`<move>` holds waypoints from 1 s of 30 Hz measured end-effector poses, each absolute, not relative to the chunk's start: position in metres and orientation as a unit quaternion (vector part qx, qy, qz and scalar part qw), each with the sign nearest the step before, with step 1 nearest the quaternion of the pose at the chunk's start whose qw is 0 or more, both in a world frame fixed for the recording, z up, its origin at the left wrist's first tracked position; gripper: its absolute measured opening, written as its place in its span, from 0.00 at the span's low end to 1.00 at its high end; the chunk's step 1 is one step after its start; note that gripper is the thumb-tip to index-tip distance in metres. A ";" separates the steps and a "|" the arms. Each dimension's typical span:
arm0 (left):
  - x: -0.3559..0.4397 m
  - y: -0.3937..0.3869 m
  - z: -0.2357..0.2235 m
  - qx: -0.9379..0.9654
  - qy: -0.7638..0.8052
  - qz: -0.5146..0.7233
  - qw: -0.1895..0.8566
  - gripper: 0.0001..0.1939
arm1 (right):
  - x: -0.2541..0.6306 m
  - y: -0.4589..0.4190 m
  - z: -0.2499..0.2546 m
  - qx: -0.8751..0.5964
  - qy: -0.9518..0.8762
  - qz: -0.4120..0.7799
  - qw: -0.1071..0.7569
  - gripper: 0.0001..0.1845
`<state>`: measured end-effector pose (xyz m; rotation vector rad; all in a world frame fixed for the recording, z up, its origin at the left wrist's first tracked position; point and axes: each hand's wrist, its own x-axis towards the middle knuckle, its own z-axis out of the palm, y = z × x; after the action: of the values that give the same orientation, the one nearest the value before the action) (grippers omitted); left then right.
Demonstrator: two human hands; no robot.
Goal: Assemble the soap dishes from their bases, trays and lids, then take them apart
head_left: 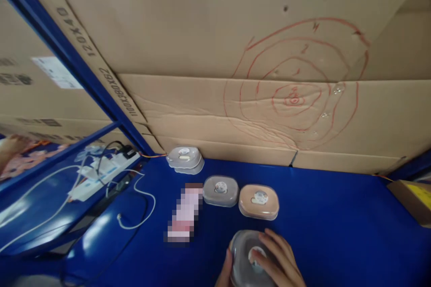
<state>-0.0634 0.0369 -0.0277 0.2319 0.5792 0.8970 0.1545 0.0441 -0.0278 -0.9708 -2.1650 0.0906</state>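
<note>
A grey, rounded plastic box (240, 260) with a clear-looking cover and a round white label is at the bottom of the view. My left hand (225, 271) is against its left side, and only the thumb area shows. Fingers of my right hand (281, 258) curl over its top and right side, one touching the label. Just beyond lie a similar grey box (220, 191) and a peach-coloured box (259, 202), side by side with labels up. Farther back, a pale grey box (184, 157) appears to sit on another one.
A blurred-out pinkish rectangle (184, 213) lies left of the boxes on the blue table (323, 233). Further left are a white power strip (104, 172) and loose cables (153, 206). Cardboard (188, 107) with red rings walls the back. A brown box (409, 202) stands right.
</note>
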 end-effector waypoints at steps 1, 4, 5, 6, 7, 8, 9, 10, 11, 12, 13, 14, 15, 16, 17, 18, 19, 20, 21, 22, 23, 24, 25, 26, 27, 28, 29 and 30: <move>-0.061 0.036 -0.027 0.091 0.256 0.419 0.866 0.40 | 0.154 0.044 -0.023 -0.375 -0.850 0.039 0.369 0.34; -0.058 0.038 -0.017 0.065 0.278 0.443 0.850 0.41 | 0.147 0.044 -0.011 -0.402 -0.839 0.046 0.364 0.37; -0.058 0.041 -0.013 0.062 0.295 0.442 0.845 0.39 | 0.145 0.044 -0.010 -0.414 -0.833 0.049 0.363 0.36; -0.059 0.044 -0.007 0.062 0.311 0.436 0.842 0.37 | 0.142 0.043 -0.010 -0.421 -0.831 0.050 0.360 0.35; -0.060 0.047 -0.002 0.064 0.327 0.424 0.842 0.37 | 0.140 0.042 -0.011 -0.423 -0.829 0.051 0.361 0.35; -0.062 0.050 0.004 0.070 0.340 0.414 0.842 0.37 | 0.139 0.041 -0.012 -0.424 -0.827 0.053 0.367 0.35; -0.063 0.052 0.010 0.077 0.349 0.408 0.840 0.36 | 0.137 0.040 -0.013 -0.425 -0.821 0.057 0.377 0.35; -0.065 0.054 0.015 0.084 0.349 0.403 0.842 0.36 | 0.136 0.040 -0.013 -0.429 -0.811 0.067 0.392 0.36; -0.066 0.056 0.020 0.091 0.350 0.403 0.841 0.35 | 0.136 0.041 -0.011 -0.433 -0.800 0.085 0.407 0.38; -0.067 0.059 0.024 0.095 0.356 0.398 0.840 0.35 | 0.137 0.044 -0.008 -0.436 -0.790 0.110 0.417 0.39; -0.067 0.062 0.027 0.096 0.361 0.393 0.840 0.36 | 0.138 0.048 -0.005 -0.436 -0.785 0.137 0.419 0.41; -0.068 0.065 0.029 0.097 0.365 0.392 0.839 0.36 | 0.141 0.054 0.000 -0.430 -0.787 0.159 0.414 0.42; -0.068 0.070 0.031 0.107 0.366 0.395 0.836 0.34 | 0.144 0.062 0.005 -0.417 -0.796 0.171 0.403 0.41; -0.069 0.075 0.032 0.120 0.361 0.398 0.835 0.32 | 0.147 0.070 0.010 -0.400 -0.811 0.171 0.390 0.40; -0.070 0.080 0.033 0.130 0.355 0.400 0.835 0.31 | 0.150 0.079 0.015 -0.380 -0.828 0.161 0.380 0.38; -0.071 0.086 0.034 0.136 0.361 0.405 0.829 0.28 | 0.152 0.087 0.018 -0.363 -0.841 0.143 0.375 0.38; -0.072 0.092 0.035 0.141 0.372 0.406 0.823 0.26 | 0.154 0.095 0.021 -0.350 -0.849 0.128 0.374 0.38; -0.074 0.097 0.036 0.145 0.381 0.410 0.816 0.25 | 0.154 0.101 0.022 -0.342 -0.853 0.118 0.376 0.38; -0.075 0.100 0.036 0.150 0.383 0.412 0.813 0.24 | 0.154 0.105 0.023 -0.341 -0.852 0.112 0.380 0.39; -0.076 0.103 0.037 0.155 0.381 0.415 0.811 0.24 | 0.153 0.107 0.022 -0.347 -0.849 0.109 0.382 0.40; -0.077 0.104 0.037 0.162 0.375 0.417 0.812 0.24 | 0.151 0.107 0.020 -0.357 -0.847 0.108 0.380 0.40; -0.078 0.104 0.036 0.169 0.368 0.418 0.813 0.25 | 0.149 0.105 0.018 -0.366 -0.846 0.106 0.373 0.40; -0.079 0.104 0.035 0.178 0.362 0.416 0.815 0.26 | 0.148 0.103 0.016 -0.371 -0.848 0.104 0.364 0.40; -0.079 0.103 0.034 0.189 0.361 0.414 0.814 0.25 | 0.147 0.100 0.014 -0.373 -0.852 0.104 0.353 0.40; -0.079 0.101 0.032 0.201 0.365 0.414 0.809 0.24 | 0.146 0.098 0.012 -0.368 -0.857 0.106 0.343 0.40; -0.080 0.100 0.030 0.213 0.373 0.414 0.803 0.23 | 0.146 0.096 0.010 -0.359 -0.863 0.113 0.337 0.40; -0.080 0.100 0.029 0.223 0.382 0.415 0.795 0.23 | 0.147 0.095 0.009 -0.351 -0.865 0.124 0.335 0.40; -0.081 0.099 0.028 0.229 0.389 0.415 0.789 0.23 | 0.148 0.094 0.008 -0.347 -0.864 0.137 0.338 0.40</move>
<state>-0.0808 0.0992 0.0278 0.4941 0.8385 0.8943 0.1483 0.0941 0.0083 -0.9040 -2.2513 0.3566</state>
